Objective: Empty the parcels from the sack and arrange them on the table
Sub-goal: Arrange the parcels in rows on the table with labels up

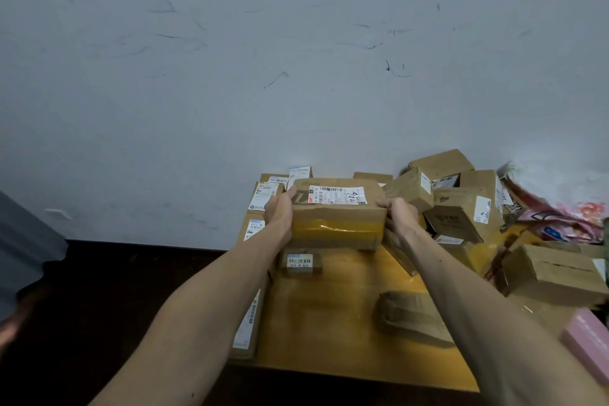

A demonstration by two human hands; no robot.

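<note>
Cardboard box [337, 214] clamped between both hands at the far side of the bench [346, 323]: left hand [279, 212] pressed flat on its left end, right hand [399, 212] gripping its right end, fingers curled over the edge. Held above the bench top, long side across, level with the box stack [263, 204] at the left rear.

Wooden, yellowish bench, bare in the middle. Small labelled box [300, 262] just under the held one; taped flat parcel [412, 316] near the right forearm; thin box [248, 323] along the left edge. Loose heap of boxes [461, 204] to the right, some tilted, beside a crumpled pink patterned sack [573, 217]. Pink slab [590, 336] at the right edge. Grey scuffed wall [296, 59] behind, dark floor [99, 290] below.

Brown, dented, white shipping label [337, 195] on top with barcode and handwriting, yellow tape band across the near face.
</note>
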